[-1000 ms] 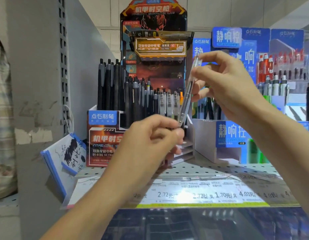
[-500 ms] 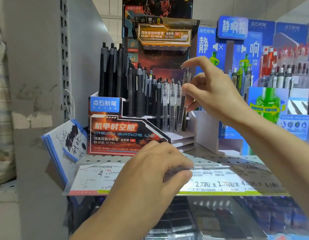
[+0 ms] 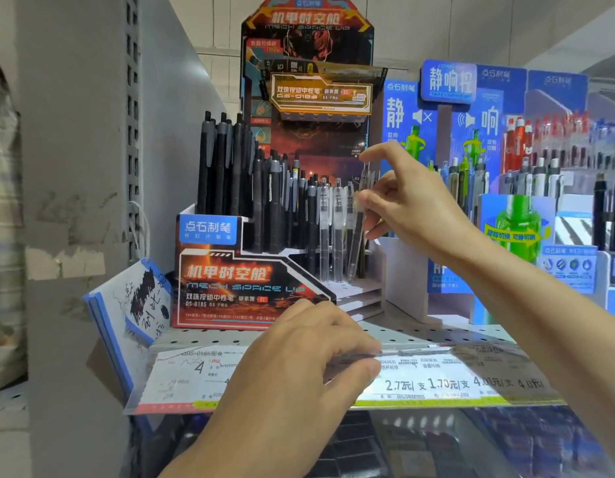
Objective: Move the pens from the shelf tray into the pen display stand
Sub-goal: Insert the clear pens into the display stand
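My hands are working apart: the right hand (image 3: 407,201) is pinching a clear pen (image 3: 357,236) by its upper barrel and lowering its tip into the front row of the pen display stand (image 3: 251,288), while the left hand (image 3: 309,360) is curling over the shelf edge (image 3: 471,343), gripping what may be another clear pen, though I am not sure. I am judging this the insertion step; next I am needing to seat the tip in a free hole and let go. The stand is reading "MECH SPACE" and "DS-0185"; the price strip (image 3: 437,384) is showing 2.7 and 1.70.
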Demonstrator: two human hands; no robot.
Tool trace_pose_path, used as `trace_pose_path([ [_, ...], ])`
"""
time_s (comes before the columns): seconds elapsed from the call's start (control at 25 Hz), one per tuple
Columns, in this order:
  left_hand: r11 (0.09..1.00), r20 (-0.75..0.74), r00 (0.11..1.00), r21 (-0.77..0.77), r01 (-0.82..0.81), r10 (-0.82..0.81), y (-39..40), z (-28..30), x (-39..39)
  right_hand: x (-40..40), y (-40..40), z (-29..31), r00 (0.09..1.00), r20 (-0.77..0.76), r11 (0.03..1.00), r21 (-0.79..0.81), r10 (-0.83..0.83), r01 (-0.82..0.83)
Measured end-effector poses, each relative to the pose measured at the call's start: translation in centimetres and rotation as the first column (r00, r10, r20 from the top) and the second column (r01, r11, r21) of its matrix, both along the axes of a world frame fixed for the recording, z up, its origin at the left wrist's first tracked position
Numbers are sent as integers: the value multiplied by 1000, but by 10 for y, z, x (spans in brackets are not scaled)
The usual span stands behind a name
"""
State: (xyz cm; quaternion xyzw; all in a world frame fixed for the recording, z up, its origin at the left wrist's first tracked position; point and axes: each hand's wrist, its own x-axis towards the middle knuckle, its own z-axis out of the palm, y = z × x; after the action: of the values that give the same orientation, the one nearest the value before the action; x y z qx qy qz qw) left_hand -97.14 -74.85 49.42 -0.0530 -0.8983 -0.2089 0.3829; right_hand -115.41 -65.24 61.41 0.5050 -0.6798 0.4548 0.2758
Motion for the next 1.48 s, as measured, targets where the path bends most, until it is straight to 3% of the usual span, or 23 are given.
trace_pose_path([
  [0.48, 1000, 19, 1000, 17, -2, 1, 0, 7, -6, -3, 0, -4, 998, 49, 992, 121, 38, -44],
  [0.72, 1000, 7, 1000, 30, -6, 6, 1, 6, -4, -1, -2, -3, 999, -27, 992, 122, -33, 36],
  [1.0, 998, 7, 1000, 57, -25, 25, 4, 5, -1, 3, 1, 0, 999, -37, 990, 137, -4, 9],
  [1.48, 996, -12, 1000, 87, -8, 9, 0, 0, -5, 11, 1, -5, 979, -136, 974, 148, -152, 172],
])
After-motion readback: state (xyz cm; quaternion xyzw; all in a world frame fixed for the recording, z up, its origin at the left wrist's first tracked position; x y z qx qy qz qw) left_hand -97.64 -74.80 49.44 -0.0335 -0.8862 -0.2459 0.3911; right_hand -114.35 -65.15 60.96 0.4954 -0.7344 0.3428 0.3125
